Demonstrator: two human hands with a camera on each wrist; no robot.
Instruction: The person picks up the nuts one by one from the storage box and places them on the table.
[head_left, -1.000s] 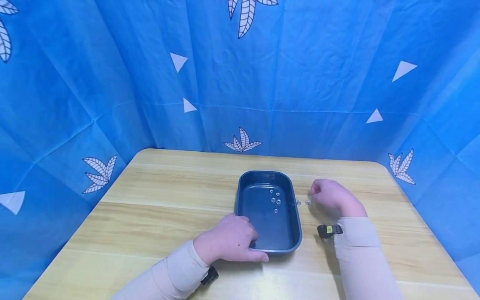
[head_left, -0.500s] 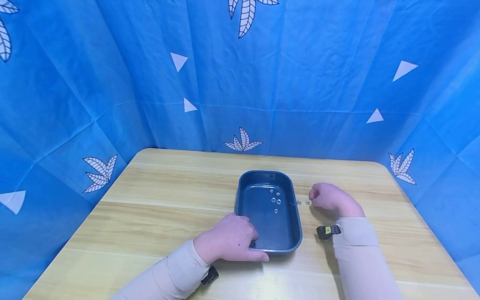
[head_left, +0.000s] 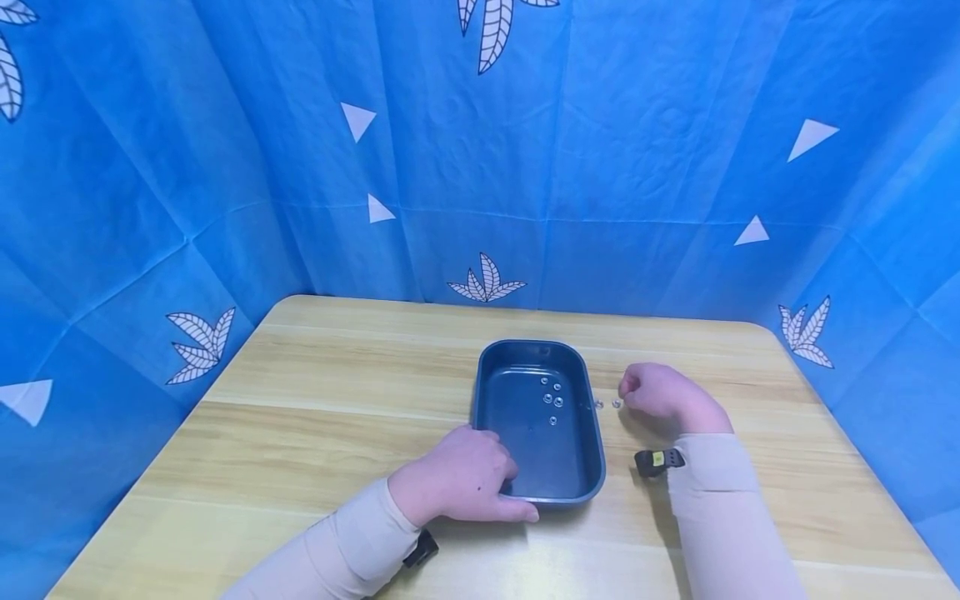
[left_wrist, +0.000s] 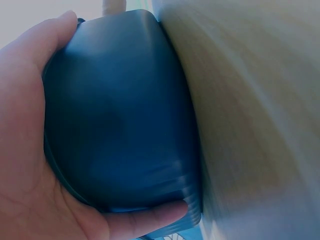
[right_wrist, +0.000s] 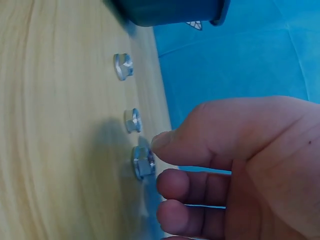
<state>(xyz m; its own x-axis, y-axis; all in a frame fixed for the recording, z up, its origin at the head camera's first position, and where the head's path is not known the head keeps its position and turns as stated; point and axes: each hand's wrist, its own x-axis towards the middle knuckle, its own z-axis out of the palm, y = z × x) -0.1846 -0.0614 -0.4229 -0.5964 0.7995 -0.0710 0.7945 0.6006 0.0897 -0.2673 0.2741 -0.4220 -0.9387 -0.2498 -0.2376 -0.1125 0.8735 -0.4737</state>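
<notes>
Tray [head_left: 536, 458] gripped at eight o'clock by the left hand [head_left: 467, 479]; at three, a nut [right_wrist: 145, 167] is seemingly being gathered by the narrowed right hand [head_left: 663, 396], hold unclear, firm pinch needed.

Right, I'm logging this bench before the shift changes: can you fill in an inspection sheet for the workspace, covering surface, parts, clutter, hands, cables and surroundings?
Surface: pale wood-look table.
Tray: dark blue tray on the table, five metal nuts inside.
Loose parts: three more nuts in a row on the table, to the right of the tray.
Clutter: nothing seen.
Left hand: the left hand grips the tray's near left corner.
Right hand: the right hand has its fingertips at the farthest loose nut from the tray; whether they touch it cannot be told.
Cables: nothing seen.
Surroundings: blue curtain with white leaves and triangles.
</notes>
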